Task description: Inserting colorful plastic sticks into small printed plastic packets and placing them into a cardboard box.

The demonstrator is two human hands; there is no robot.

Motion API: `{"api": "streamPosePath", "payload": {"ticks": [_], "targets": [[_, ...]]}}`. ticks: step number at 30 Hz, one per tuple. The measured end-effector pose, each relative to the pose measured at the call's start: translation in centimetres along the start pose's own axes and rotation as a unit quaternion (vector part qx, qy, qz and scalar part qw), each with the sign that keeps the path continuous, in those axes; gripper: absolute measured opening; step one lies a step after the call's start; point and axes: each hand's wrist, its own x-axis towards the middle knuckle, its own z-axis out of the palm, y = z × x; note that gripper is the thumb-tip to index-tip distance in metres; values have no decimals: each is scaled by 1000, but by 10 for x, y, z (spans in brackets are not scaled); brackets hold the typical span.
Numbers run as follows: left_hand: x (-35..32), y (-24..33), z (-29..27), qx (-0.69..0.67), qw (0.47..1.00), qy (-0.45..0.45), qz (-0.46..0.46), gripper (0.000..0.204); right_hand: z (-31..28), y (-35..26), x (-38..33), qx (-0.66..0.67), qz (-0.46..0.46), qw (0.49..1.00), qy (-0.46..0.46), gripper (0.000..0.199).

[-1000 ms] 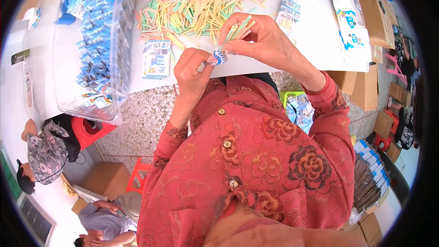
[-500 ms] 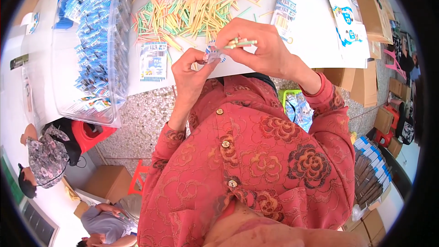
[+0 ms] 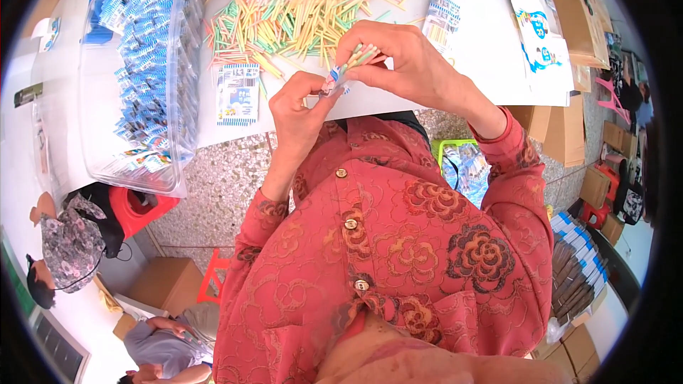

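Right at the near edge of the white table (image 3: 491, 64), just above my red flowered shirt, both my hands are busy with the same little job. My right hand (image 3: 405, 64) has its fingers pinched together on a small bundle of sticks (image 3: 359, 55), pale green and pink ones, held tilted with their lower ends pointing toward my left. My left hand (image 3: 302, 110) is closed on a small clear packet (image 3: 332, 84) with a blue printed top, thumb and fingertips squeezing it. The stick ends meet the packet's mouth, though I can't tell how far in they go, since my fingers cover that part.

Behind my hands there's a big loose heap of sticks (image 3: 306, 0) in pink, yellow and green spread over the table. A flat blue-and-white packet (image 3: 237, 94) lies just left of my left hand, and another one (image 3: 441, 18) sits beyond my right hand. Off to my left is a clear plastic bin (image 3: 167, 163) stuffed with filled blue packets. Cardboard boxes (image 3: 562, 131) stand to my right, by the table's edge.
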Motion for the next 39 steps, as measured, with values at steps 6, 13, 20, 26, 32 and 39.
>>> {"api": "streamPosePath", "payload": {"ticks": [6, 13, 20, 26, 32, 39], "targets": [[10, 1, -1, 4, 1000, -10, -13, 13, -6, 3, 10, 19, 24, 1000, 4, 16], [18, -6, 1, -41, 999, -6, -18, 13, 0, 12, 20, -28, -38, 998, 41, 16], [19, -13, -5, -70, 996, -15, -50, 17, 11, 12, 27, -144, -108, 982, 62, 27], [19, -11, -7, -92, 993, -22, -72, 15, 16, 1, 26, 54, -54, 996, -48, 38], [18, -6, -8, -202, 970, -20, -135, 17, 7, 18, 28, 207, -19, 977, 37, 38], [15, -15, -9, -198, 974, -26, -104, 19, 16, 21, 18, 60, 68, 996, -17, 21]]}}
